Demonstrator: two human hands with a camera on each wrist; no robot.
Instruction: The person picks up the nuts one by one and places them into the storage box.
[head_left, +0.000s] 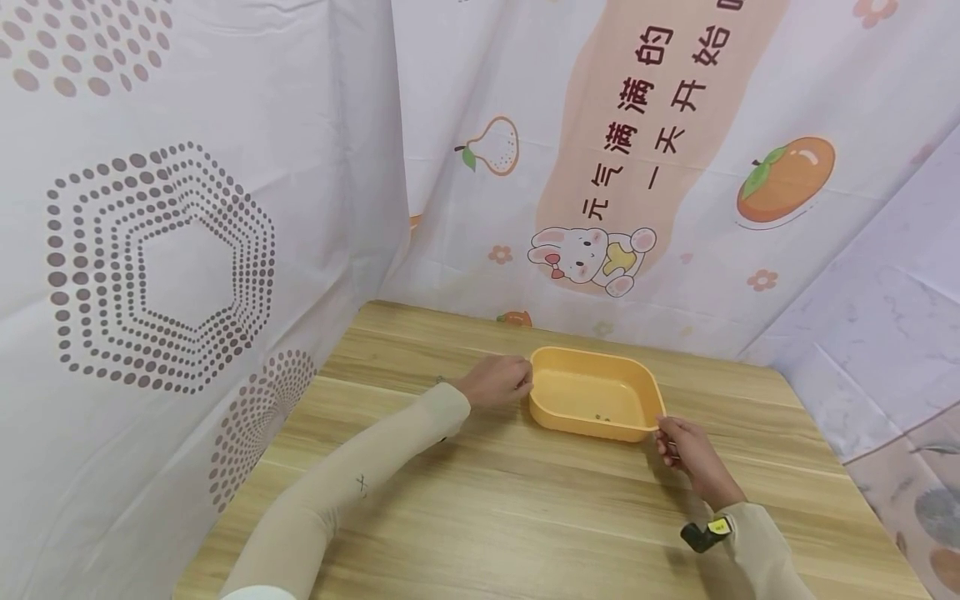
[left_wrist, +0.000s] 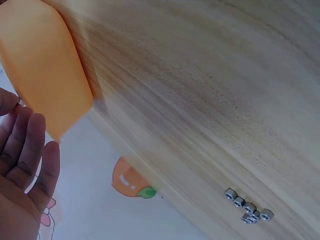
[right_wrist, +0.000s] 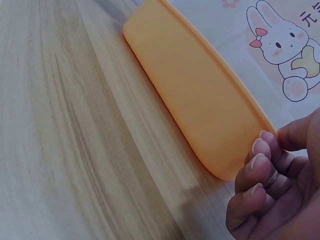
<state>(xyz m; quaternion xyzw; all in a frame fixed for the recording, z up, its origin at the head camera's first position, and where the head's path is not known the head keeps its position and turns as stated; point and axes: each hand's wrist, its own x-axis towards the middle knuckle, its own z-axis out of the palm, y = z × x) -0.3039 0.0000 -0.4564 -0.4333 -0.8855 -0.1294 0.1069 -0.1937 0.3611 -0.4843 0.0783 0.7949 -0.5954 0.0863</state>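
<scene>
A yellow-orange plastic tray (head_left: 592,427) with rounded corners is at the far middle of the wooden table; whether its base touches the wood I cannot tell. My left hand (head_left: 498,380) pinches its left rim between thumb and fingers, the other fingers (left_wrist: 31,142) loosely bent beside the wall. At the near right corner, my right hand (head_left: 693,454) pinches the rim, and its remaining fingers (right_wrist: 252,172) curl below. Two tiny dark pieces (head_left: 598,417) lie inside the tray. Several metal hex nuts (left_wrist: 249,207) sit clustered on the table, mostly hidden by my left arm in the head view.
The wood-grain table (head_left: 510,517) ends at a printed curtain (head_left: 465,242) just behind the tray. More hanging cloth (head_left: 322,167) closes off the left side, and another sheet (head_left: 870,333) the right.
</scene>
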